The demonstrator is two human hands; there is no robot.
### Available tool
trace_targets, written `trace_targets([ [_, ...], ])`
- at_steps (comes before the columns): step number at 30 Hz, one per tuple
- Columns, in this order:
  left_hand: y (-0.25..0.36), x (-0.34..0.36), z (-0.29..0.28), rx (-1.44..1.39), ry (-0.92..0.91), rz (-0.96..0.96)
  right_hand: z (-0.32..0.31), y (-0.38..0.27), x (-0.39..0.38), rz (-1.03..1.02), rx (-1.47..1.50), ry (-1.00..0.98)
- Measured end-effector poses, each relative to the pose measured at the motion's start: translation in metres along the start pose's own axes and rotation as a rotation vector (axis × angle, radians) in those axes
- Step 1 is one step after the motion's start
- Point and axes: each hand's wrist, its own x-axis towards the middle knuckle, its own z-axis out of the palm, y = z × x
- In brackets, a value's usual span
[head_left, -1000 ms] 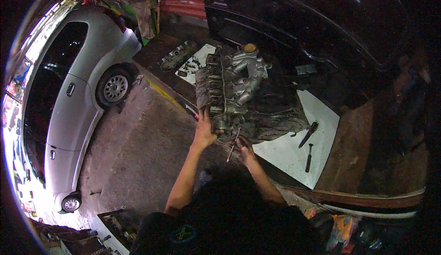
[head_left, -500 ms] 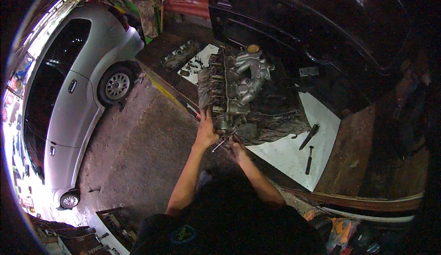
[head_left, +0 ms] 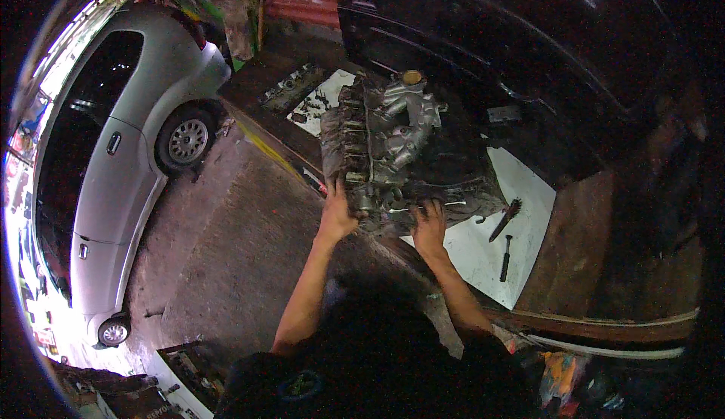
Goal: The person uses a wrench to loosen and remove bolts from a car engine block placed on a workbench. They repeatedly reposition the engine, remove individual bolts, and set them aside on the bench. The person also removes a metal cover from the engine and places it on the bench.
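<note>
A greasy metal cylinder head (head_left: pixel 353 136) lies lengthwise on the workbench, joined on its right to a silver intake manifold (head_left: pixel 411 120) with a round opening at the far end. My left hand (head_left: pixel 337 213) grips the near end of the head, fingers along its left side and thumb toward the front. To the right, my right hand (head_left: pixel 430 226) is closed over a slim silver wrench (head_left: pixel 455 204), which lies nearly level across a dark, dirty cloth (head_left: pixel 476 188). The wrench's two ends show on either side of my fingers.
A brush (head_left: pixel 506 221) and a dark-handled tool (head_left: pixel 507 259) lie on a white sheet (head_left: pixel 532 207) at the right. Small parts rest on another white sheet (head_left: pixel 343 83) beside a metal cover (head_left: pixel 291 89). A silver car (head_left: pixel 124 170) stands at left; a dark panel (head_left: pixel 491 34) rises behind.
My right hand has moved right with the wrench, from the near end of the head to over the cloth; the wrench has turned from slanted to nearly level. The left hand stays put.
</note>
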Motion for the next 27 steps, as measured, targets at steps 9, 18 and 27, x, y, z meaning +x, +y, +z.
trace_targets([
  [9, 0.009, 0.002, -0.006, -0.048, -0.008, -0.037, 0.114, 0.019, -0.038, 0.658, 0.994, -0.004],
  [18, 0.004, 0.001, -0.002, -0.073, 0.025, 0.001, 0.142, -0.021, -0.034, 1.119, 1.718, -0.382],
  [27, 0.015, 0.002, -0.008, -0.122, 0.003, 0.003, 0.122, -0.055, -0.03, 1.192, 1.718, -0.321],
])
